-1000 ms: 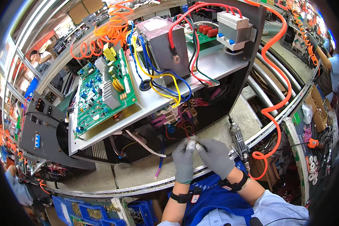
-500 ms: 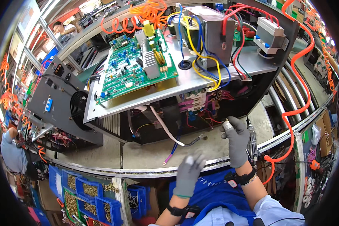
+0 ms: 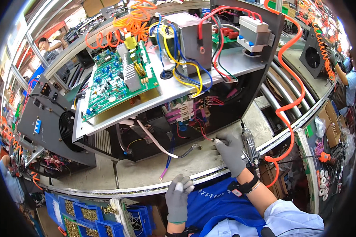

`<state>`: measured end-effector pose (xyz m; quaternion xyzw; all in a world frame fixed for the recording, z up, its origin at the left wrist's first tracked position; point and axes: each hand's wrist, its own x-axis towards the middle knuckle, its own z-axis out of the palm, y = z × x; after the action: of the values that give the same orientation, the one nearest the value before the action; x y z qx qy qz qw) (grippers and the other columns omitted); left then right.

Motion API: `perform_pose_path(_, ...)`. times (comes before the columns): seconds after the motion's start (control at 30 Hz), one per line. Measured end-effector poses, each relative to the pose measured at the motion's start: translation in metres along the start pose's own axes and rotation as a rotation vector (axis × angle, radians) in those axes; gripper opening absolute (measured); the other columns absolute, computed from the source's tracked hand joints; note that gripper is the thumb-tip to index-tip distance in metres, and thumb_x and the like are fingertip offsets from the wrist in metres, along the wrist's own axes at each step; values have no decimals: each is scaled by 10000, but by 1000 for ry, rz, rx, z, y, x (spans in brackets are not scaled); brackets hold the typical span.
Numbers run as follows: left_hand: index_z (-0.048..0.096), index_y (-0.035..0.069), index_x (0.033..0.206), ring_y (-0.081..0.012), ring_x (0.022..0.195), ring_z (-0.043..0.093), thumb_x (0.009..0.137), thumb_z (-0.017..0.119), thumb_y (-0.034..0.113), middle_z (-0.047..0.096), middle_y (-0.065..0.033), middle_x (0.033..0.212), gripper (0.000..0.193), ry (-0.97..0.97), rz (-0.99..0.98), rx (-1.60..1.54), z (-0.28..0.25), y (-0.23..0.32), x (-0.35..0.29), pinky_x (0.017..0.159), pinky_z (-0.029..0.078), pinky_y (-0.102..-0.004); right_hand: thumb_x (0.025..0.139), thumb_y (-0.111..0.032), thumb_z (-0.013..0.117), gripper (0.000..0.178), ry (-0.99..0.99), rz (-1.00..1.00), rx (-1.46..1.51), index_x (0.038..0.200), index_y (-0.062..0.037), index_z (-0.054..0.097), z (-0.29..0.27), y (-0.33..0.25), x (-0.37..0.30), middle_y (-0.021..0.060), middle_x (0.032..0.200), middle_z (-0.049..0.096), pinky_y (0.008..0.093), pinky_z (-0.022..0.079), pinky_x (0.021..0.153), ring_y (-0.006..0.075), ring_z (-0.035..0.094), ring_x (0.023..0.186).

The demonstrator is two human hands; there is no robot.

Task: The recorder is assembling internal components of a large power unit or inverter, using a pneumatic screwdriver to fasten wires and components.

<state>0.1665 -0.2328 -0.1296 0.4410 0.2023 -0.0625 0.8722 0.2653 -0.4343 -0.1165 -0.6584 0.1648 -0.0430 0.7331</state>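
Reaching with the right hand point(image 3: 229, 154), in a gray glove, to the end of a thin red wire point(image 3: 205, 137), just in front of the black cabinet point(image 3: 231, 110). Cannot tell about that grip: pinching the wire or only close beside it, with the wire's tip too small to make out by the fingers. Coming out of the cabinet, long and thin, slanting down to the right, with the free end pointing away from the cabinet toward the right hand. Hard to see the wire's other end, lost among more thin wires in the dark of the cabinet.

Farther out in front of the cabinet, the left hand point(image 3: 178, 199), in a gray glove too, with the grip let go and fingers softly bent. Forearm cut off by the bottom edge.

Between the cabinet and the left hand, a white cable point(image 3: 148, 138) with a dark end, and blue wires point(image 3: 171, 156) with a purple end, pointing away from the cabinet over the counter point(image 3: 140, 173). By the cabinet's right front, a power screwdriver point(image 3: 249, 144), long way slanted, bit toward the cabinet. On top of the cabinet, a silver plate point(image 3: 249, 66) with a green board point(image 3: 106, 94), partly covering the view inside.
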Motion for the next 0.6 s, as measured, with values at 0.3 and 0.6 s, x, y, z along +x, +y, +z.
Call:
perform_pose_path(0.3,568,-35,1193,-129,910,626,938,560,157,624,-106,1081,319,-311,155,308,106,-5,84,783,540,-263,916,-39,574,377,16,-224,184,1274,43,489,9,-8,-7,168,1120,634,278,566,738,207,675,883)
perform_pose_path(0.6,651,36,1011,-156,815,625,905,632,155,655,-41,920,160,-324,-197,-72,108,-25,127,756,528,-301,838,-79,634,328,102,-646,-611,1165,-69,609,-12,-9,-6,150,940,689,349,539,704,285,685,823)
